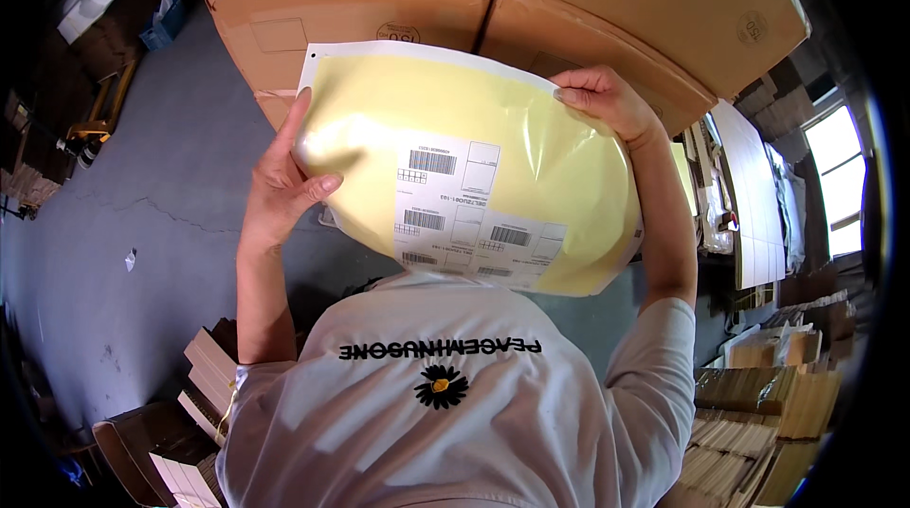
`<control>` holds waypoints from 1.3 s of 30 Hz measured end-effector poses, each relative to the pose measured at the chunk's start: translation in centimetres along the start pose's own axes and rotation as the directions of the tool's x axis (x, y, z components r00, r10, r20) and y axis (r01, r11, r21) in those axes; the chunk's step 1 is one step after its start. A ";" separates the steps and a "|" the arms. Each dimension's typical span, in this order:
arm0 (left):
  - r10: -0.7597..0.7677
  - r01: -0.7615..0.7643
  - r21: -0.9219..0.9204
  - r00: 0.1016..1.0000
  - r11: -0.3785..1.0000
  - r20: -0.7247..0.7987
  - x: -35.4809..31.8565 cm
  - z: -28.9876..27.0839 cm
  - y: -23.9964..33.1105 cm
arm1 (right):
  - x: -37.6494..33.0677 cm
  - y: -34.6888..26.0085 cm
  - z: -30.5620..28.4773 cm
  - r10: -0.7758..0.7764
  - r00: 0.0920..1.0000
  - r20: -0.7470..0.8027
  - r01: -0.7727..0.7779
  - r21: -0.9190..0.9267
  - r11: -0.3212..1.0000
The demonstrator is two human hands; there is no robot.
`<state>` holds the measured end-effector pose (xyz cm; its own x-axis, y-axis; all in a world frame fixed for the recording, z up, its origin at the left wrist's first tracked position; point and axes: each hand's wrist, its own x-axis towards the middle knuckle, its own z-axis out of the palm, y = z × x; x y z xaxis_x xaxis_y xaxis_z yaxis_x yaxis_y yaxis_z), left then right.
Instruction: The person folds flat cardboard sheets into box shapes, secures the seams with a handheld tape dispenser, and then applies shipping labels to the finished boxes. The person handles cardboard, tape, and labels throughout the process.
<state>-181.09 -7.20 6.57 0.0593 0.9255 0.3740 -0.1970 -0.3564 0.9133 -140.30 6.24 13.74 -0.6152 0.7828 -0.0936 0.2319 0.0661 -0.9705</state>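
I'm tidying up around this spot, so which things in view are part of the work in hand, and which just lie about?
In hand:
- yellow sheet with white labels, held by left hand and right hand

Apparently just lying about:
- white scrap on the floor
- blue bin
- cardboard stack

Unclear: large brown boxes behind the sheet.

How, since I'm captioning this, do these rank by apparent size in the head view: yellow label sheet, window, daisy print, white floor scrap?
1. Yellow label sheet
2. Window
3. Daisy print
4. White floor scrap
The window looks farther away, so true sizes may rank differently.
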 end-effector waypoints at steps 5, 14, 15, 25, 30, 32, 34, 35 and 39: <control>0.042 -0.054 0.111 0.994 0.992 0.102 0.2 -1.1 -0.3 | -0.6 0.8 0.1 0.051 0.994 0.095 -0.049 -0.018 0.999; -0.312 0.224 0.461 0.942 0.859 0.125 -0.4 0.6 1.4 | -1.8 1.2 0.5 0.127 0.990 0.058 -0.110 -0.239 0.965; -0.323 0.217 0.517 0.938 0.828 0.123 -0.4 0.5 1.3 | -1.8 0.5 0.5 0.157 0.986 0.063 -0.127 -0.336 0.933; -0.068 0.049 0.473 0.997 0.880 0.023 0.2 -0.2 1.7 | -1.2 -2.1 12.9 -0.301 0.954 0.010 0.207 -0.747 0.632; 0.015 -0.044 0.617 0.998 0.786 0.053 -1.0 -4.1 -0.3 | -0.2 -1.4 16.2 -0.095 0.992 -0.084 0.035 -0.537 0.843; 0.174 -0.199 0.901 0.975 0.386 0.141 -1.3 -5.0 -0.3 | 0.4 -1.2 17.4 -0.085 0.990 -0.113 0.015 -0.515 0.857; 0.255 -0.293 0.951 0.931 0.098 0.260 -0.5 -4.3 0.8 | 1.0 -1.4 18.1 -0.135 0.983 -0.124 0.056 -0.497 0.866; 0.268 -0.327 0.944 0.915 0.055 0.301 0.3 -2.9 2.4 | 1.3 -1.6 18.4 -0.159 0.979 -0.129 0.077 -0.489 0.869; 0.218 -0.411 0.792 0.912 0.452 0.348 1.4 -4.7 1.2 | 3.0 -3.2 20.1 -0.233 0.965 -0.119 0.134 -0.539 0.831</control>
<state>-185.88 -5.78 7.45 0.3521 0.7214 0.5963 0.6617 -0.6425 0.3865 -158.01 -4.07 12.10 -0.5582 0.8138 0.1618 0.5167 0.4935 -0.6996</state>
